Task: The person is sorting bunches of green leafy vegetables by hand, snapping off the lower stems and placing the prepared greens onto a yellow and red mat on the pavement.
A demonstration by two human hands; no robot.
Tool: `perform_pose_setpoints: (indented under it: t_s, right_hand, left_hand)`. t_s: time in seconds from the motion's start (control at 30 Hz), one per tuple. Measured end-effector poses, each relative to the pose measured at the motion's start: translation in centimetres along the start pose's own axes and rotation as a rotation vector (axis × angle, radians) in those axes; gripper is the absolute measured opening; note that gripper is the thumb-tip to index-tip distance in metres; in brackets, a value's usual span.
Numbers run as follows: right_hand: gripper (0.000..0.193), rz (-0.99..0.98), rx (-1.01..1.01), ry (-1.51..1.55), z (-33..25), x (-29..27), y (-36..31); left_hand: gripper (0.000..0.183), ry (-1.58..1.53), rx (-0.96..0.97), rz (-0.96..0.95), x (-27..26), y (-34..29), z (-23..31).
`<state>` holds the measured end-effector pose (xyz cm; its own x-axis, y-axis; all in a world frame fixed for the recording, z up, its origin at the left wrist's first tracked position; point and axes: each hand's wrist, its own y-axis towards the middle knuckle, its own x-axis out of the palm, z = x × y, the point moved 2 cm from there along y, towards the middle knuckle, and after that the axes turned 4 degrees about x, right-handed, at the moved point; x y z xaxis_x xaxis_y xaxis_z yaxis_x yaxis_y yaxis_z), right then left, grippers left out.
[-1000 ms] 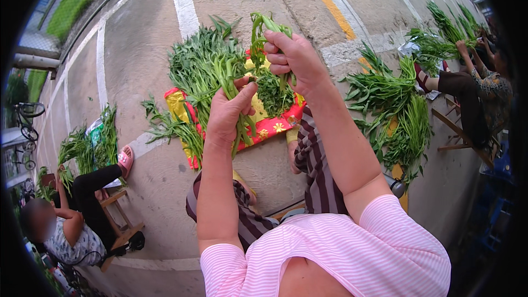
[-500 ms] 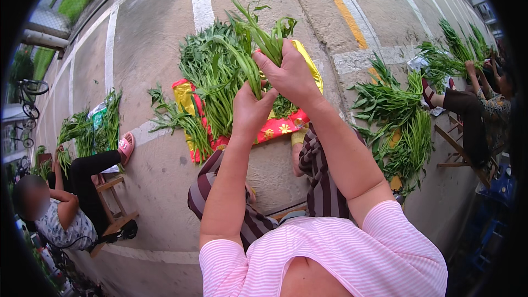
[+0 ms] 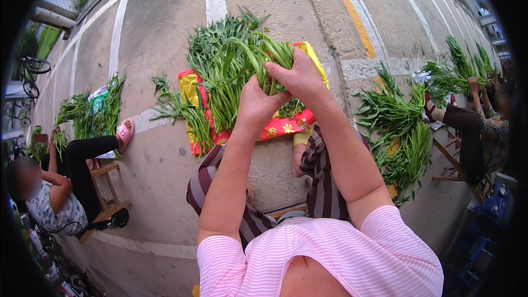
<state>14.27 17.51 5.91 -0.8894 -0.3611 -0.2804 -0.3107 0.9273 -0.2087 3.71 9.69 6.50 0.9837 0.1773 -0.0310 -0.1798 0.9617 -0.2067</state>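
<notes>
Lowered since half a second ago, its tips no longer upright, our bunch of greens (image 3: 280, 52) bends over the leafy pile (image 3: 223, 104), stems clamped in the fingers of our right hand (image 3: 302, 78); our left hand (image 3: 256, 105) closes round the lower stems, fingertips hidden. We judge it light, limp and easily bruised, best gripped by its firmer stems. Red-and-yellow wrapping (image 3: 286, 128), sheet or bag we cannot tell, bears the pile.
</notes>
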Motion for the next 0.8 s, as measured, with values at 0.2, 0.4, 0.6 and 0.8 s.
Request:
perform_pose_setpoints:
  t_s: [0.2, 0.4, 0.6, 0.8]
  right_hand:
    - [0.012, 0.039, 0.217, 0.589, -2.0, -3.0, 0.0]
    - [0.011, -0.124, 0.188, 0.889, -1.8, -4.7, 0.3]
    - [0.01, -0.083, 0.153, 0.774, -2.0, -3.9, 0.2]
    - [0.015, -0.017, 0.167, 0.589, -1.6, -3.0, 0.2]
  left_hand:
    - [0.049, -0.34, -0.135, -0.009, -2.1, 0.3, -0.4]
    - [0.03, -0.551, -0.094, 0.194, -3.5, 0.6, -0.3]
    - [0.015, -0.557, -0.073, 0.213, -3.5, 0.5, -0.4]
    - [0.021, -0.616, -0.077, 0.172, -3.1, 0.4, -0.1]
